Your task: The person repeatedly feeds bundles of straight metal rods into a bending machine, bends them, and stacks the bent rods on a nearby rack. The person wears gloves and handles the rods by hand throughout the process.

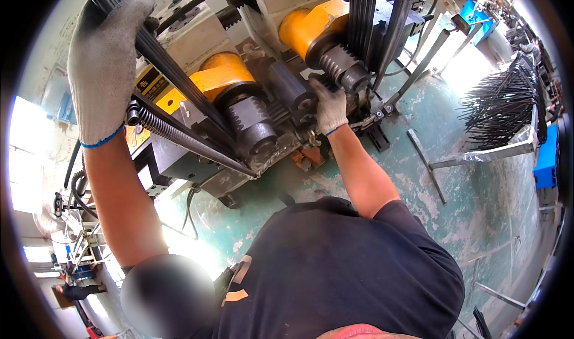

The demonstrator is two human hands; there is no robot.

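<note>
Head view. Left hand (pixel 104 70), in a grey knit glove, is wrapped tight around a bundle of long dark rods (pixel 173 75) near the upper left of the machine (pixel 197 40); the rods slope down to the machine's lower front edge, just beside the left toothed roller (pixel 254 120). A coiled spring (pixel 161 128) lies under them. Right hand (pixel 329 108), also gloved, has its grip closed on something among the toothed rollers at the machine's middle; what it pinches I cannot tell.

Risks, as judged: glove fabric so near the roller teeth could snag if they turn. The slanted bundle could slide through the left grip, or splay. More rods (pixel 502 108) lie stacked on a rack at right, well apart.
</note>
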